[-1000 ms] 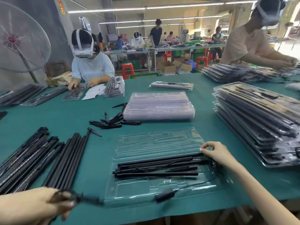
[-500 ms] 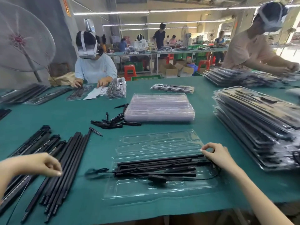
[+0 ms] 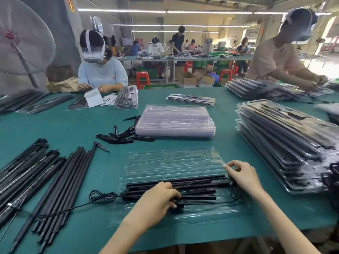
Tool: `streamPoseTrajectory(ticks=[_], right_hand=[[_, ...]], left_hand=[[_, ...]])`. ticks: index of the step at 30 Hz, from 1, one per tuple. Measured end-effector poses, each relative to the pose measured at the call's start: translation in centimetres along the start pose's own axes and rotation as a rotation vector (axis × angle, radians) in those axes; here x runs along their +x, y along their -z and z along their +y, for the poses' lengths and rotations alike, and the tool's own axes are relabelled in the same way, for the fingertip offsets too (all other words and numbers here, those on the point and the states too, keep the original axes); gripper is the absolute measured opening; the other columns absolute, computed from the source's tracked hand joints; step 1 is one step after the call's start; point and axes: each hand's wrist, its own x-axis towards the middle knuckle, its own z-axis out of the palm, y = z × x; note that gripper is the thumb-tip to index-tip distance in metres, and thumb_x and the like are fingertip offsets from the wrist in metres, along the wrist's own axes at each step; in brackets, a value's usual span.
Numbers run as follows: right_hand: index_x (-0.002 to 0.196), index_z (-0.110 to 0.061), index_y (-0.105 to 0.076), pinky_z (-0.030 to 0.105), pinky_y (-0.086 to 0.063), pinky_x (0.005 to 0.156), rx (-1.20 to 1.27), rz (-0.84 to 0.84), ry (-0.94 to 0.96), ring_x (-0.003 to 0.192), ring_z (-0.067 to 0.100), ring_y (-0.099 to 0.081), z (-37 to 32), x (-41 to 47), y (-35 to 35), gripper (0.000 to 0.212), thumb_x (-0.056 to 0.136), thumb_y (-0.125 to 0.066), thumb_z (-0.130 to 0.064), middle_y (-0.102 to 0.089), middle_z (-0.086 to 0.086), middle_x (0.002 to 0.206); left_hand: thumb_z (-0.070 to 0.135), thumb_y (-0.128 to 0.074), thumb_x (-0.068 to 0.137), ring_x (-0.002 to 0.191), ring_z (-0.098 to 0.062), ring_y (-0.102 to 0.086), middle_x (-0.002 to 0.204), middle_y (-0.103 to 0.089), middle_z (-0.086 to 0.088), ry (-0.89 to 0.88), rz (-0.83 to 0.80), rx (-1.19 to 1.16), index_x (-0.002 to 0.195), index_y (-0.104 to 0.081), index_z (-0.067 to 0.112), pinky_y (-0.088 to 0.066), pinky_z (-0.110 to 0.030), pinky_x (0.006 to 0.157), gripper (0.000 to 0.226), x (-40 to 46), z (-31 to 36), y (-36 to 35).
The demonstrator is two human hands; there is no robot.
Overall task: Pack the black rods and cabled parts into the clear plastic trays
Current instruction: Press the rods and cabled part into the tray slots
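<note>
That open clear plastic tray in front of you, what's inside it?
Inside the open clear plastic tray lie long black rods and a thin black cable with a small black block. The left hand and right hand cover parts of them.

Left hand (image 3: 159, 196) knuckles up, fingers (image 3: 171, 192) curled down, gripping. Right hand (image 3: 243, 174) ahead to the right, forefinger and thumb pinched together. Both forearms bare.

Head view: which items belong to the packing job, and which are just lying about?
Job:
- open clear plastic tray holding long black rods
- thin black cable
- left hand on small black cable block
- right hand
- loose black rods

Lying about:
- white pedestal fan
- red plastic stool
- cardboard box
</note>
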Motion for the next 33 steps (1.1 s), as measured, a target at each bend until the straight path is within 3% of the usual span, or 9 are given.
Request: streamPoseTrajectory(ticks=[3, 5, 10, 17, 23, 27, 29, 30, 33], right_hand=[[0.072, -0.025, -0.068, 0.027, -0.041, 0.062, -0.012, 0.025, -0.002, 0.066, 0.016, -0.058, 0.0, 0.0, -0.2, 0.016, 0.084, -0.069, -0.036, -0.063, -0.007, 0.058], [0.070, -0.024, -0.068, 0.027, -0.041, 0.061, -0.008, 0.023, 0.001, 0.064, 0.014, -0.058, 0.0, 0.0, -0.1, 0.018, 0.083, -0.070, -0.037, -0.062, -0.008, 0.055], [0.069, -0.026, -0.069, 0.025, -0.042, 0.060, 0.004, 0.028, -0.012, 0.061, 0.014, -0.058, 0.2, -0.4, 0.2, 0.019, 0.081, -0.072, -0.040, -0.064, -0.004, 0.055], [0.069, -0.026, -0.067, 0.029, -0.041, 0.060, -0.026, 0.020, -0.018, 0.062, 0.014, -0.055, -0.1, -0.6, -0.1, 0.020, 0.079, -0.072, -0.042, -0.059, -0.006, 0.056], [0.070, -0.027, -0.066, 0.025, -0.040, 0.058, -0.058, -0.032, 0.032, 0.060, 0.010, -0.054, -0.3, -1.0, 0.3, 0.018, 0.083, -0.069, -0.039, -0.058, -0.007, 0.055], [0.088, -0.032, -0.065, 0.024, -0.042, 0.073, -0.018, -0.147, 0.053, 0.071, 0.011, -0.059, 0.0, -1.0, 0.9, 0.009, 0.093, -0.059, -0.030, -0.063, -0.017, 0.057], [0.099, -0.038, -0.061, 0.037, -0.040, 0.091, -0.009, -0.215, 0.061, 0.086, 0.014, -0.061, 0.4, -1.2, 1.3, 0.010, 0.094, -0.055, -0.031, -0.066, -0.020, 0.063], [0.103, -0.040, -0.059, 0.040, -0.038, 0.093, 0.004, -0.217, 0.062, 0.087, 0.016, -0.061, 0.7, -1.3, 1.6, 0.013, 0.094, -0.056, -0.031, -0.066, -0.014, 0.063], [0.116, -0.040, -0.048, 0.023, -0.039, 0.074, 0.092, -0.211, 0.101, 0.062, 0.008, -0.050, 0.7, -1.9, 2.3, 0.032, 0.091, -0.063, -0.026, -0.057, -0.004, 0.058]], left_hand=[[0.024, -0.064, 0.089, 0.097, -0.005, -0.042, 0.098, -0.049, 0.009, -0.010, -0.012, -0.171, 0.111, -0.065, 0.022, -0.029, -0.003, 0.077, 0.022, -0.1, 0.3, -0.6], [0.026, -0.068, 0.086, 0.089, -0.002, -0.041, 0.092, -0.047, 0.011, 0.005, -0.010, -0.208, 0.106, -0.067, 0.021, -0.029, -0.002, 0.072, 0.021, 0.0, 0.8, -0.7], [0.025, -0.069, 0.085, 0.086, -0.004, -0.047, 0.091, -0.051, 0.009, 0.066, 0.006, -0.265, 0.103, -0.069, 0.019, -0.041, -0.016, 0.080, 0.018, 0.1, 1.9, -1.5], [0.018, -0.075, 0.079, 0.086, -0.006, -0.048, 0.083, -0.047, 0.016, 0.203, 0.025, -0.261, 0.093, -0.068, 0.019, -0.040, -0.019, 0.078, 0.016, 0.5, 2.4, -2.3], [0.025, -0.071, 0.083, 0.089, -0.005, -0.045, 0.077, -0.045, 0.022, 0.181, 0.050, -0.242, 0.091, -0.067, 0.025, -0.039, -0.023, 0.079, 0.010, 0.0, 2.6, -2.3], [0.032, -0.061, 0.091, 0.097, -0.006, -0.046, 0.080, -0.040, 0.024, 0.133, 0.061, -0.248, 0.102, -0.068, 0.027, -0.034, -0.019, 0.085, 0.014, -1.0, 2.5, -2.3], [0.036, -0.054, 0.095, 0.100, -0.005, -0.044, 0.087, -0.041, 0.023, 0.104, 0.060, -0.183, 0.107, -0.067, 0.030, -0.029, -0.019, 0.086, 0.019, -1.2, 2.3, -2.2], [0.036, -0.052, 0.096, 0.101, -0.003, -0.044, 0.092, -0.045, 0.021, 0.094, 0.099, -0.159, 0.107, -0.067, 0.031, -0.027, -0.019, 0.086, 0.019, -1.2, 2.1, -1.9], [0.025, -0.051, 0.097, 0.110, 0.002, -0.045, 0.112, -0.055, 0.020, 0.148, 0.373, -0.161, 0.113, -0.065, 0.031, -0.025, -0.016, 0.093, 0.022, -0.6, 0.9, -0.7]])
